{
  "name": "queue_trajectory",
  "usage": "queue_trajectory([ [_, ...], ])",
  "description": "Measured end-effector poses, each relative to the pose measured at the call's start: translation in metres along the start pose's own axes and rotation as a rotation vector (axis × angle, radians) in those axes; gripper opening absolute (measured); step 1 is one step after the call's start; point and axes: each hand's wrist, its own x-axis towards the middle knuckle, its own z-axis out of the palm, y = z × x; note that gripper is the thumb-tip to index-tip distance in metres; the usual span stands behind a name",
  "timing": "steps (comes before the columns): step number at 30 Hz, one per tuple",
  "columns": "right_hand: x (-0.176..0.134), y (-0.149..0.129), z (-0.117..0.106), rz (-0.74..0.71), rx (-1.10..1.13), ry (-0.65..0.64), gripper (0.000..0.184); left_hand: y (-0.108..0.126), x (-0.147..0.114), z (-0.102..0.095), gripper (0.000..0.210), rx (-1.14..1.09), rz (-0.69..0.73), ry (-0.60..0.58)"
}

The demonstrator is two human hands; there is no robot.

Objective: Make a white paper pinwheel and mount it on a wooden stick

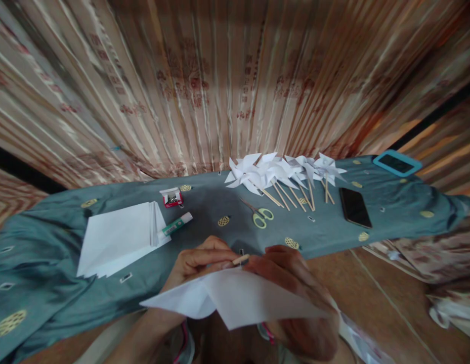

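A white paper pinwheel point(238, 296) is held up close to me, over the front edge of the table, with its folded points hanging down and out to the sides. Behind its upper edge, my left hand point(204, 260) has its fingers closed around a thin wooden stick point(241, 259), whose pale end shows between both hands. My right hand point(295, 283) is curled at the back of the pinwheel, fingertips meeting the stick's end. Paper hides part of the right hand, so its exact grip on pinwheel and stick is partly covered.
Several finished pinwheels point(272, 172) on sticks lie along the back. Nearer are green-handled scissors point(262, 217), a black phone point(355, 207) and a blue-framed device point(397, 163). At left lie white paper sheets point(117, 237), a glue stick point(177, 224) and an opened red box point(172, 198).
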Motion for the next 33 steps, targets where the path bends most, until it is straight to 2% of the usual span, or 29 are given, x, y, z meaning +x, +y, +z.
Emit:
queue_trajectory([
  [7,-0.0002,0.0025,0.0007,0.011,0.007,0.021,0.021,-0.0012,-0.0009,-0.0012,0.013,0.019,0.022,-0.02],
  [13,0.0007,0.0007,-0.0023,0.032,0.023,-0.029,0.022,-0.0026,-0.0016,-0.0028,0.014,0.07,0.083,-0.034],
  [21,-0.0013,-0.0018,0.0006,0.035,0.086,0.012,0.026,-0.0035,-0.0023,-0.0042,0.015,0.068,0.097,-0.045],
  [29,0.0006,-0.0025,-0.0019,0.032,0.053,-0.02,0.034,-0.0036,-0.0035,-0.0075,0.016,0.106,0.111,-0.082],
  [33,-0.0011,-0.004,-0.0031,0.048,0.064,-0.035,0.037,-0.0011,-0.0046,-0.0057,0.016,0.128,0.128,-0.048],
])
